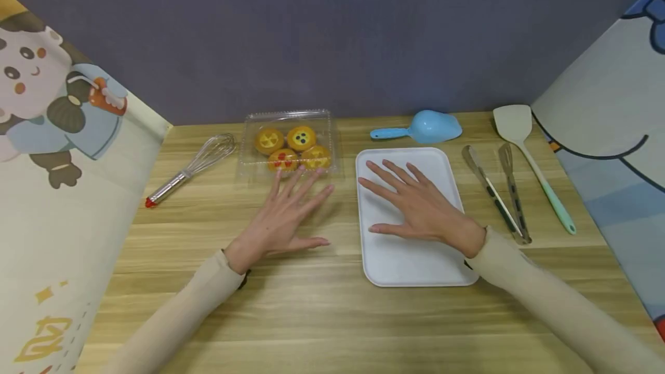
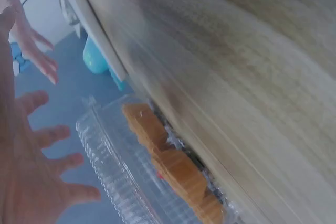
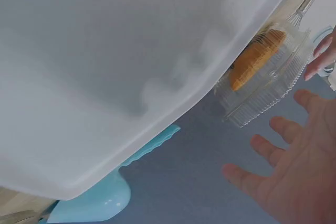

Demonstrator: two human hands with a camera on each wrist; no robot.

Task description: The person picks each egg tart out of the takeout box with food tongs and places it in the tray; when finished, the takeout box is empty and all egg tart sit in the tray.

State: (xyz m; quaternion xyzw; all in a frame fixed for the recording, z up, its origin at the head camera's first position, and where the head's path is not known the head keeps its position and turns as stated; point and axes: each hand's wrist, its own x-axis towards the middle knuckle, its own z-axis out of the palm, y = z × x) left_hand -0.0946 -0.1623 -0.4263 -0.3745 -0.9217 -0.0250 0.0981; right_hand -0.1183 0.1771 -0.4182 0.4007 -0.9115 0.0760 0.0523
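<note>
In the head view the left hand (image 1: 280, 221) is spread, palm down, just in front of a clear plastic box (image 1: 291, 143) that holds several small yellow-orange tarts (image 1: 301, 138). The right hand (image 1: 423, 206) spreads its fingers above a white rectangular tray (image 1: 415, 267). Both hands hold nothing. The left wrist view shows the left palm (image 2: 34, 182) beside the clear box (image 2: 121, 156), with a gap between them. In the right wrist view the right hand (image 3: 299, 166) hovers off the tray (image 3: 105, 51), its fingers apart.
A whisk (image 1: 189, 169) lies at the left. Behind the tray is a blue scoop (image 1: 431, 127). Metal tongs (image 1: 499, 195) and a spatula with a green handle (image 1: 540, 172) lie at the right. A dark wall stands at the back, printed panels at both sides.
</note>
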